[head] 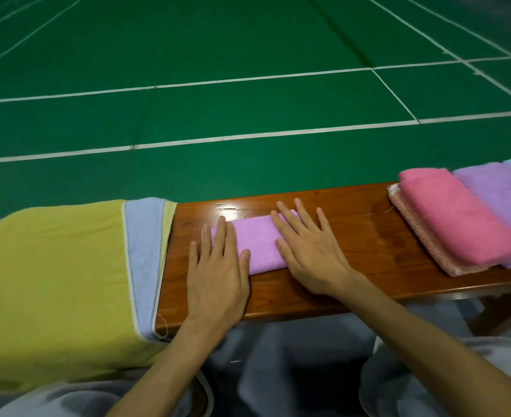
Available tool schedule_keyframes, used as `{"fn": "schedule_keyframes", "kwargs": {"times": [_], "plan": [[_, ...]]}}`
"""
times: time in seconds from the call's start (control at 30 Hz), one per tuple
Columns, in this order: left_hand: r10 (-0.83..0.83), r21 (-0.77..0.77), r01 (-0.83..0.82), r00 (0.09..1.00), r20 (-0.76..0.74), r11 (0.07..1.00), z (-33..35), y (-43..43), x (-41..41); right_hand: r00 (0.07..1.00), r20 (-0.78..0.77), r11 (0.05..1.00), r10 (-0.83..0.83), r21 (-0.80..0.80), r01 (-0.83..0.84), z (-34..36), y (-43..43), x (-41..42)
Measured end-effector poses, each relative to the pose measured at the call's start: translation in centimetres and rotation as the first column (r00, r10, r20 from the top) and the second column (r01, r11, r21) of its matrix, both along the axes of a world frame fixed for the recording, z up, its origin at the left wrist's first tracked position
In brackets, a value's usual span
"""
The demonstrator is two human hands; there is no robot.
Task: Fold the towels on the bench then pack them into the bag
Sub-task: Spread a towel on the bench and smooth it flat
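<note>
A small lilac towel (257, 242), folded into a narrow strip, lies in the middle of the wooden bench (368, 236). My left hand (218, 272) presses flat on its left end with straight fingers. My right hand (311, 248) lies flat across its right end, fingers spread. On the right of the bench sits a row of folded towels: a pink one (464, 218) on top of a peach patterned one (422, 239), then a purple one (500, 194). No bag is in view.
At the bench's left end, a large yellow-green cloth (50, 278) is draped over a light blue towel (143, 251). Green court floor (248, 85) with white lines stretches beyond. My knees in grey trousers are below the bench's near edge.
</note>
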State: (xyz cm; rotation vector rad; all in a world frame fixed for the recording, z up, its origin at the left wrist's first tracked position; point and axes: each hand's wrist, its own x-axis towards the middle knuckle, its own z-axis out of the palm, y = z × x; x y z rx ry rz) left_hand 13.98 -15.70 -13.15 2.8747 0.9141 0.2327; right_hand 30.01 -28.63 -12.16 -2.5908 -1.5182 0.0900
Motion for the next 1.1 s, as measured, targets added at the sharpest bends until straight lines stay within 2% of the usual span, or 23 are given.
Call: {"fn": "schedule_keyframes", "kwargs": {"times": [0.13,0.2,0.27,0.3,0.33,0.4,0.43,0.5,0.57,0.67,0.73,0.8,0.83,0.9,0.93,1.0,1.1], "plan": [[0.054,-0.122,-0.045,0.996,0.068,0.992,0.3,0.3,-1.2,0.987,-0.127,0.995,-0.095,0.014,0.097,-0.3,-1.4,0.6],[0.075,-0.186,-0.04,0.979,0.19,0.982,1.1,0.9,-1.3,0.983,-0.154,0.994,-0.104,0.021,0.108,-0.1,-1.7,0.7],[0.192,-0.238,-0.12,0.932,0.308,0.964,2.6,1.8,-1.3,0.973,-0.203,0.989,-0.109,0.077,0.126,0.4,-1.8,1.1],[0.266,-0.243,-0.199,0.92,0.287,0.95,3.6,2.3,-1.3,0.959,-0.25,0.974,-0.133,0.146,0.173,0.9,-1.8,1.3],[0.33,-0.235,-0.281,0.921,0.206,0.93,4.6,3.0,-1.3,0.932,-0.31,0.94,-0.191,0.216,0.264,1.6,-1.8,1.5],[0.384,-0.217,-0.386,0.922,-0.053,0.897,6.3,4.0,-1.4,0.837,-0.396,0.823,-0.378,0.27,0.499,3.0,-1.4,1.9],[0.371,-0.224,-0.401,0.914,-0.163,0.888,6.9,4.3,-1.3,0.785,-0.395,0.782,-0.478,0.215,0.585,3.4,-1.0,2.0],[0.323,-0.282,-0.395,0.907,-0.269,0.874,7.3,4.1,-0.6,0.746,-0.336,0.779,-0.574,0.057,0.625,4.2,-0.5,1.7],[0.288,-0.327,-0.375,0.914,-0.285,0.867,7.0,3.3,0.4,0.753,-0.323,0.802,-0.574,-0.034,0.597,4.6,0.1,1.1],[0.289,-0.335,-0.358,0.927,-0.239,0.872,6.3,2.7,1.7,0.785,-0.299,0.834,-0.542,-0.084,0.545,4.7,0.6,0.7],[0.321,-0.423,-0.368,0.93,-0.18,0.828,5.8,2.9,2.2,0.757,-0.379,0.833,-0.533,-0.076,0.548,4.9,0.6,0.9],[0.374,-0.563,-0.36,0.923,-0.097,0.743,5.3,3.2,2.7,0.641,-0.603,0.809,-0.475,-0.011,0.588,5.1,0.4,1.1],[0.411,-0.656,-0.341,0.91,-0.052,0.673,5.3,3.1,2.9,0.54,-0.734,0.781,-0.411,0.022,0.624,5.1,0.2,1.2],[0.49,-0.838,-0.268,0.872,-0.001,0.476,5.5,2.7,3.3,0.339,-0.902,0.727,-0.269,0.041,0.686,5.3,-0.1,1.3],[0.518,-0.902,-0.221,0.855,0.004,0.372,5.7,2.5,3.5,0.282,-0.93,0.712,-0.237,0.031,0.701,5.3,-0.3,1.5],[0.56,-0.974,-0.112,0.828,0.017,0.195,5.9,2.3,3.7,0.228,-0.952,0.697,-0.206,0.02,0.717,5.2,-1.0,1.9],[0.618,-0.997,0.071,0.783,0.069,0.021,5.9,1.9,4.2,0.159,-0.986,0.672,-0.048,0.086,0.736,5.0,-1.9,2.8]]}}
